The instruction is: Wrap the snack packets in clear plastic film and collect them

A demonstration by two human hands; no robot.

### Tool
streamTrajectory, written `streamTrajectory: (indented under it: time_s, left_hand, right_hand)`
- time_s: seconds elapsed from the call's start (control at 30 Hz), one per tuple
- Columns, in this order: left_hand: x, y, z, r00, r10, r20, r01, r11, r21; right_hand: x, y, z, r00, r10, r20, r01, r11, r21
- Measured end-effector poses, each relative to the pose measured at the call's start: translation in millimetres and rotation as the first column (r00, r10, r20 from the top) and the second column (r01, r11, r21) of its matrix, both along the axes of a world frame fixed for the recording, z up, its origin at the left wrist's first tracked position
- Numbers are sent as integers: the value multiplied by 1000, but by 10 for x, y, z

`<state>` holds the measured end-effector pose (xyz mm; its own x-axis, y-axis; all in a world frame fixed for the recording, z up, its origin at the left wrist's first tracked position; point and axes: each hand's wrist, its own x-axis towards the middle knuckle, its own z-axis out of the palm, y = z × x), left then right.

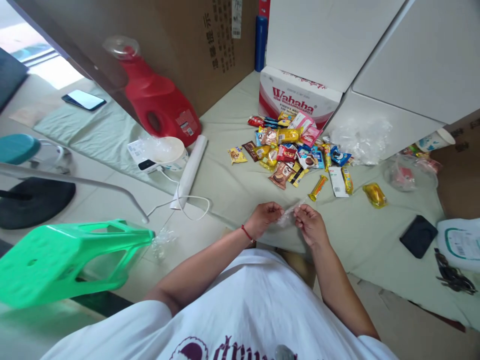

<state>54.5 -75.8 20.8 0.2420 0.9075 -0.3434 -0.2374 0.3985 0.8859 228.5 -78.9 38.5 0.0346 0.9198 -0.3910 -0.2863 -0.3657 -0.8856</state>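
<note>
Between my two hands a clear plastic bag point(288, 216) is stretched, held at both ends just above the cloth. My left hand point(265, 218), with a red cord on the wrist, pinches its left side. The fingers of my right hand point(309, 223) pinch its right side. Beyond them lies a heap of wrapped snacks point(287, 152) in brown, yellow, red, blue and pink wrappers. A yellow stick-shaped snack point(318, 188) lies nearest my right hand. Farther right sits a yellow wrapped snack point(374, 195).
A Wahaba box point(296, 95) stands behind the heap, with crumpled clear bags point(362, 140) to its right. At left are a red jug point(161, 100), a white roll point(190, 170), a white cable point(198, 198) and a green stool point(75, 255). A black wallet-like item point(418, 236) lies right.
</note>
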Motion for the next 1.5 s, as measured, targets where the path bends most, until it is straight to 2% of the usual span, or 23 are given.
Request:
streamTrajectory:
  time_s: [0.1, 0.17, 0.23, 0.37, 0.43, 0.5, 0.6, 0.67, 0.73, 0.8, 0.9, 0.97, 1.07, 1.17, 1.27, 1.37, 1.5]
  left_hand:
    - [-17, -6, -43, 999, -22, 43, 25, 997, -66]
    - [-19, -33, -43, 1000, -22, 15, 23, 998, -56]
    - [-20, -65, -17, 999, -22, -33, 23, 999, 31]
    - [10, -107, 36, 968, -90, -233, 151, 955, 257]
    - [49, -107, 22, 941, -59, -332, 167, 937, 307]
    - [89, -95, -18, 933, -16, -359, 130, 947, 295]
    - [113, -73, -82, 940, 39, -338, 49, 967, 248]
    - [100, -69, -97, 942, 78, -328, 13, 964, 266]
    - [77, -77, -83, 940, 89, -330, 15, 953, 302]
    - [60, -90, -45, 941, 69, -331, 45, 945, 324]
    - [59, -99, 23, 945, 53, -322, 53, 949, 312]
    - [68, -90, 52, 933, 87, -349, 21, 956, 292]
    - [56, -62, 48, 930, 123, -345, -39, 970, 239]
    - [-1, -39, 3, 986, 107, -127, -97, 992, 80]
    - [-48, -47, -38, 989, 143, 42, -142, 989, -29]
    - [-28, -92, -33, 991, 132, 32, -132, 991, 19]
    - [31, -154, 6, 998, 22, 56, -26, 997, 77]
  right_hand:
    - [86, -16, -9, 995, -16, -96, 12, 999, -44]
    - [134, -21, -10, 988, -36, -151, 26, 997, -68]
    - [176, -13, -19, 978, -39, -205, 21, 995, -93]
    - [218, 43, -75, 936, -44, -349, -14, 987, -159]
    - [205, 77, -104, 917, -55, -395, -18, 984, -180]
    - [176, 94, -111, 908, -82, -410, 3, 982, -188]
    - [132, 58, -79, 933, -113, -342, 62, 985, -159]
    - [114, -1, -50, 979, -42, -197, 22, 994, -103]
    - [99, -64, -35, 996, 86, -15, -87, 994, -67]
    - [79, -110, -36, 977, 165, 134, -162, 986, -36]
    - [40, -139, -46, 938, 177, 298, -205, 977, 64]
    - [17, -143, -46, 901, 197, 386, -260, 959, 116]
    - [16, -151, -49, 903, 207, 375, -270, 955, 124]
    - [86, -177, -69, 970, 136, 201, -150, 987, 58]
    - [187, -213, -81, 993, 62, 97, -60, 998, -27]
    - [218, -199, -65, 993, 1, 115, 1, 1000, -21]
    - [120, -44, -37, 968, -6, 252, -9, 998, 57]
